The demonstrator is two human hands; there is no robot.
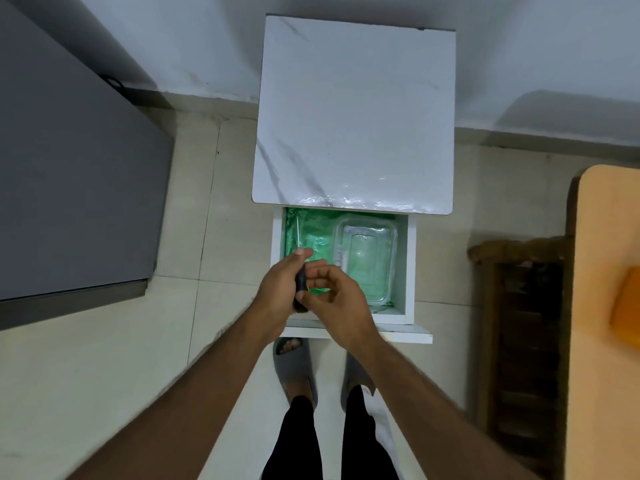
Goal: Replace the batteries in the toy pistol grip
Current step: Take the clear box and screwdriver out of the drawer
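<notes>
feet: your two slippers (pixel 294 368) stand on the tiles, nearest you.
left hand (pixel 277 289): fingers wrapped round the screwdriver (pixel 300 282), one of it, thin shaft pointing into the drawer.
handling: it looks light and stiff; hold the black handle, since the slim shaft would likely slip.
right hand (pixel 332 292): fingers loosely curled beside the handle; you can't tell if they touch it.
drawer (pixel 410 268): one, open, green lining, one clear plastic box (pixel 367 258).
toy pistol grip: not in view.
</notes>
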